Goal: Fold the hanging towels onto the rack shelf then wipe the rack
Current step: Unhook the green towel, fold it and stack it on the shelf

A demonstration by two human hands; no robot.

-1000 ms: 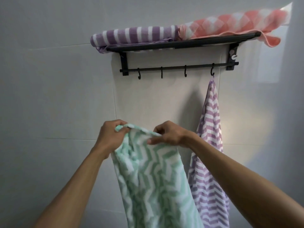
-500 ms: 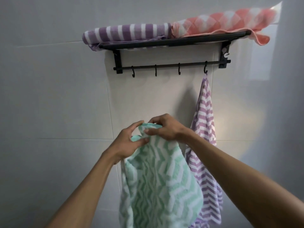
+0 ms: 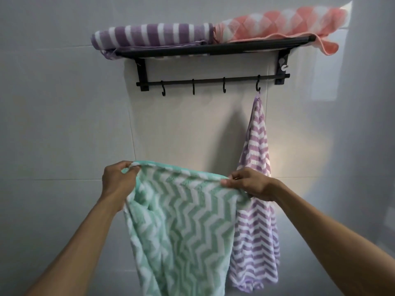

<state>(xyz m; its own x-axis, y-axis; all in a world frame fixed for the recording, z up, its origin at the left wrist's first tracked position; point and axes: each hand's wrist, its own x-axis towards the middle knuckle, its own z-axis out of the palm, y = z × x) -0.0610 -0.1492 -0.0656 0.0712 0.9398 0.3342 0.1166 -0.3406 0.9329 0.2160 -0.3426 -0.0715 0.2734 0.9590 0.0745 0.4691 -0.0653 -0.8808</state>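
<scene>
While my left hand (image 3: 116,180) and right hand (image 3: 245,184) each pinch a top corner of the green towel (image 3: 181,227) below the rack (image 3: 213,49), I'd keep the edge taut and fold evenly.

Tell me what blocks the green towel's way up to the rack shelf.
In open air, nothing. The shelf itself is already covered: striped purple towel on the left, pink checked towel on the right. The green towel would have to go on top.
</scene>
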